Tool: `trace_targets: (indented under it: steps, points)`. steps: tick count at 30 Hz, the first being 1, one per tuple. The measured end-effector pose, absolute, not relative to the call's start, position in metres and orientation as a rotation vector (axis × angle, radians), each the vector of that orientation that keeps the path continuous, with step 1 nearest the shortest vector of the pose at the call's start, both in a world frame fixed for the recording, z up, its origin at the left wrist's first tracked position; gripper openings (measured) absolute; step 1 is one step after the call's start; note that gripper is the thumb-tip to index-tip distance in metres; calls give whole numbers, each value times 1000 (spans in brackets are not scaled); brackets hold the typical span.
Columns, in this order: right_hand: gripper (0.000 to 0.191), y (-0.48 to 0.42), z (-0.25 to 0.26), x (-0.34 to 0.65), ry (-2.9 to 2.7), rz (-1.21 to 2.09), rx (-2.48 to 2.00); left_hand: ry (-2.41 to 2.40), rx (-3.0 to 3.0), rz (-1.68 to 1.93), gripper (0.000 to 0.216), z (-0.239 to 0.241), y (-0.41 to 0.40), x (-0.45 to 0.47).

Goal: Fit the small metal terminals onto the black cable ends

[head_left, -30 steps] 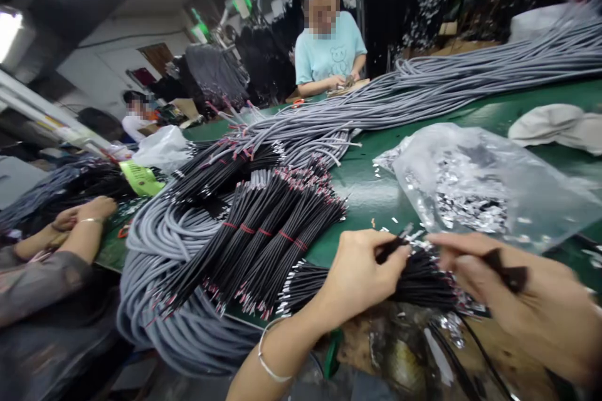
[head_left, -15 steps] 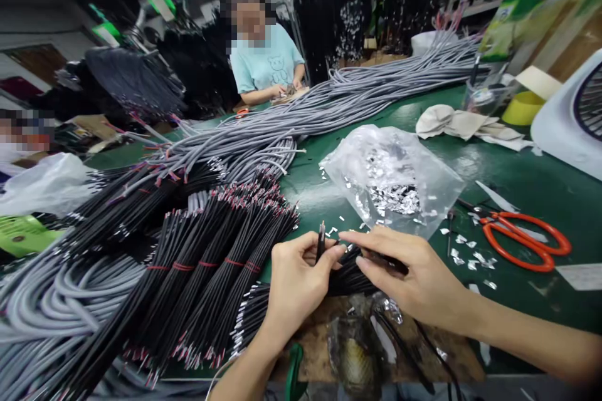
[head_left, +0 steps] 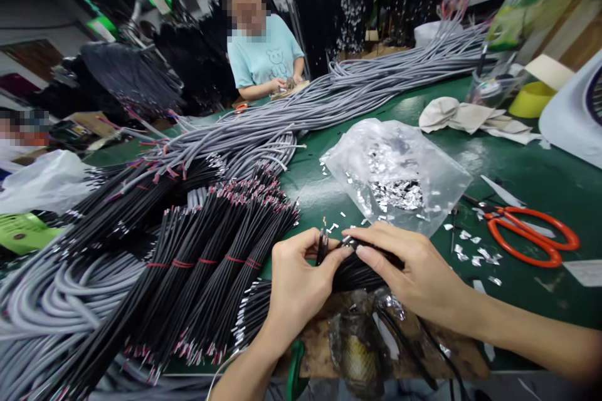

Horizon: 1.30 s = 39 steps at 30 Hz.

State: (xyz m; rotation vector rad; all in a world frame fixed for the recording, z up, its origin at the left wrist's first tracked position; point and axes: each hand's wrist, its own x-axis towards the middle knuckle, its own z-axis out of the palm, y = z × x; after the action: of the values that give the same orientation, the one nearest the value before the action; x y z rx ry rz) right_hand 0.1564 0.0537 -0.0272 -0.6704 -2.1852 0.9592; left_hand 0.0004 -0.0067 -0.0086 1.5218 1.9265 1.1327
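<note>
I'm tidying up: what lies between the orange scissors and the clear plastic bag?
Head view: loose silver bits strewn on the green table between the scissors and the bag.

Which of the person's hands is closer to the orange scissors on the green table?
Right. The right hand lies left of the orange scissors, not touching them; the left hand is farther left, beyond it, pinching a black wire.
</note>
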Motion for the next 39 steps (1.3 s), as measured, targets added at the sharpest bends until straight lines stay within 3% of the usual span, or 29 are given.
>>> trace_targets:
  steps: [14,21,26,29,34,39]
  points:
    - [23,57,-29,155,-2160,945,-582,1955,1568,1170,28,-12,-7,3]
    - [22,58,-25,158,-2142,926,-586,1740,1542,1060,12,-9,-7,-3]
    - [20,61,-19,160,-2067,928,-611,1641,1671,879,28,-2,-8,-4]
    - [7,62,-22,159,-2074,947,-569,1604,1709,813,30,1,-8,-2]
    - [14,60,-23,156,-2090,971,-697,1718,1562,929,15,-2,-8,3]
    - [15,57,-18,156,-2102,976,-666,1904,1492,1150,26,-12,-5,3]
